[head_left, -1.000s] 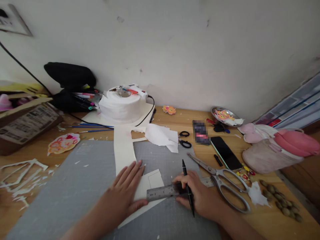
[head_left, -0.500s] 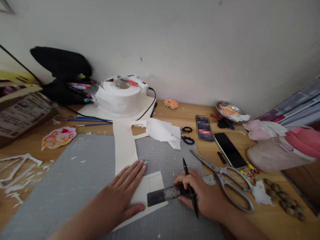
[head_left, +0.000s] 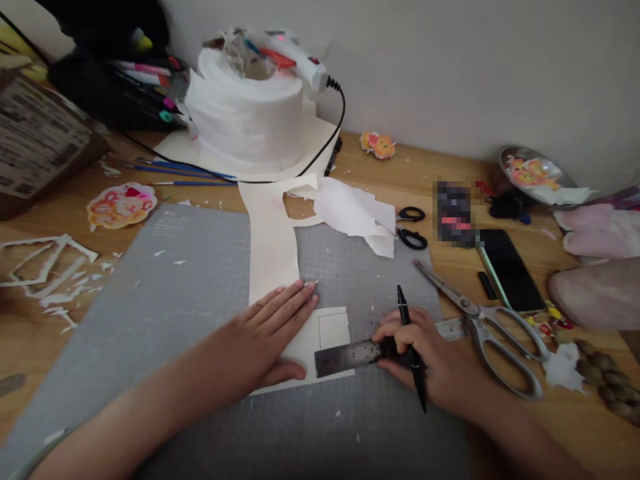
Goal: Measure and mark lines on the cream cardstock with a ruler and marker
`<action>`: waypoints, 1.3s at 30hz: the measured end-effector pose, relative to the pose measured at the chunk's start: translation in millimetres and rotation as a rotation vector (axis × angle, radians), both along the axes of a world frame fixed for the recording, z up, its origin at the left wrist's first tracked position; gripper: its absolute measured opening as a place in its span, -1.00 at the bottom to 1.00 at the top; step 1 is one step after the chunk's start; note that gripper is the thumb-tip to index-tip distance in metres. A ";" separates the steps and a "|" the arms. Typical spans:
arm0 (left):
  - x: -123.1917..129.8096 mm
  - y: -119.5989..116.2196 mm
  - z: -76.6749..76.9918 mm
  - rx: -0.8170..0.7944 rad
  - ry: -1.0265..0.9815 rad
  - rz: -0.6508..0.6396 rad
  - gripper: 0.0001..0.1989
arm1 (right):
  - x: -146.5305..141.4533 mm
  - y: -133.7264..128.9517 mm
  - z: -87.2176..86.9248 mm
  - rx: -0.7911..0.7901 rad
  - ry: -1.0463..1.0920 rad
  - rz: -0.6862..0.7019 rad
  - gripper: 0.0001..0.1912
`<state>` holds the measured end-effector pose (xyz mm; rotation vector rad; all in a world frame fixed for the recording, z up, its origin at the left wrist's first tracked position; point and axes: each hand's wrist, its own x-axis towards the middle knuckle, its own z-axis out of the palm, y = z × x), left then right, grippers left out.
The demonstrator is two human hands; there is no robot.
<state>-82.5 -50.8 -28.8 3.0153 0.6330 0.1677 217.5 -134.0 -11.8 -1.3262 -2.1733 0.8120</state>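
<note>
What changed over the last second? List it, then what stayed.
The view dipped and moved closer, so everything sits higher and larger in the picture. The metal ruler slid slightly down the cream paper toward its lower edge. Unchanged: left hand flat on the paper, right hand gripping the black pen and pinning the ruler; scissors untouched.

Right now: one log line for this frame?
left hand: flat on paper | right hand: holds pen, on ruler | scissors: beside

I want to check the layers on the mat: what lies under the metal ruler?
The metal ruler lies across the lower edge of the cream paper, which rests on the grey cutting mat. The right hand with a black pen covers its middle.
</note>
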 end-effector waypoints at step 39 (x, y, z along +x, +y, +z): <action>26.5 -23.3 5.4 0.091 -0.038 0.182 -0.21 | -17.5 -17.2 9.4 -0.073 -0.092 -0.179 -0.78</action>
